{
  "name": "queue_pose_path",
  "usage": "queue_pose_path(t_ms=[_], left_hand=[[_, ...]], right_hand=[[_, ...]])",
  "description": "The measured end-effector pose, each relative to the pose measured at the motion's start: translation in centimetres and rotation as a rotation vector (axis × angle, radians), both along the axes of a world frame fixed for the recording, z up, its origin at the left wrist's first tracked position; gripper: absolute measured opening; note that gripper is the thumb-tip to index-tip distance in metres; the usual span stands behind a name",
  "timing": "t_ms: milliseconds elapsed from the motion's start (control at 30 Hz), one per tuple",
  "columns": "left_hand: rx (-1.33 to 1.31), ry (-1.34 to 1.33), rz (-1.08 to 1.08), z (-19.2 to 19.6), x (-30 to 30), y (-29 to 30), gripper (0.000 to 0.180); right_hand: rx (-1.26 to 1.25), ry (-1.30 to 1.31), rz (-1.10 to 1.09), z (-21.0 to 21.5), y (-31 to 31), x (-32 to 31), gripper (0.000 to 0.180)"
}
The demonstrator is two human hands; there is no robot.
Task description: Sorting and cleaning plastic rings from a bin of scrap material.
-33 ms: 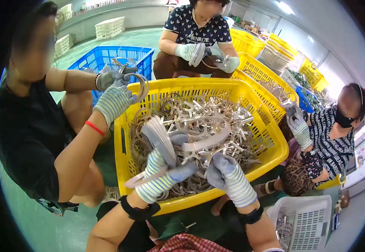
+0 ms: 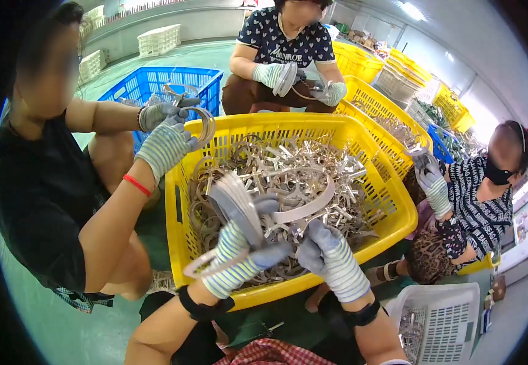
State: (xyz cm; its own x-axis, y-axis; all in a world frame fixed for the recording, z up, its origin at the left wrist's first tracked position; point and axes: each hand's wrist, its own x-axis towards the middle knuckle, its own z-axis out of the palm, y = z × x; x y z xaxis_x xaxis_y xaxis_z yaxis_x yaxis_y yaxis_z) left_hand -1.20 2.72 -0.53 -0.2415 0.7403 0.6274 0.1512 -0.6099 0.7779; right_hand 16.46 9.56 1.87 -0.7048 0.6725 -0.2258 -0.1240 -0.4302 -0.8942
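My left hand (image 2: 233,255), in a striped glove with grey palm, is closed around a stack of curved metal bands (image 2: 233,201). Another curved band (image 2: 198,267) hangs by its wrist. My right hand (image 2: 327,255), gloved alike, has fingers and thumb pinched on the small metal end of a single curved band (image 2: 306,208), which arcs up between both hands. The left fingers lie close to that band; whether they touch it is unclear. Both hands are over a yellow crate (image 2: 288,298) heaped with loose shiny metal pieces (image 2: 276,161).
One person (image 2: 51,182) sits at left, another (image 2: 288,55) across, a third (image 2: 483,194) at right, all gloved; the first two hold curved bands. A blue crate (image 2: 206,76), another yellow crate (image 2: 391,112) and a white crate (image 2: 452,304) stand around.
My left hand and its stack have shifted slightly to the right. The single band has moved a little right and down. My right hand stays nearly in place.
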Motion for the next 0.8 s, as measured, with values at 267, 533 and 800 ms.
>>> queue_pose_path(t_ms=[267, 533, 800], left_hand=[[-0.309, -0.255, 0.044, 0.8, -0.4, -0.2, 0.058], [-0.334, -0.119, -0.047, 1.5, -2.6, -0.2, 0.090], [-0.188, -0.073, -0.017, 0.3, -2.6, 0.1, 0.077]], right_hand=[[0.297, -0.178, -0.205, 0.9, 0.6, -0.9, 0.024], [-0.154, 0.038, 0.187, 0.6, 0.0, -0.4, 0.048], [-0.174, 0.098, 0.162, 0.3, 0.3, -0.4, 0.045]])
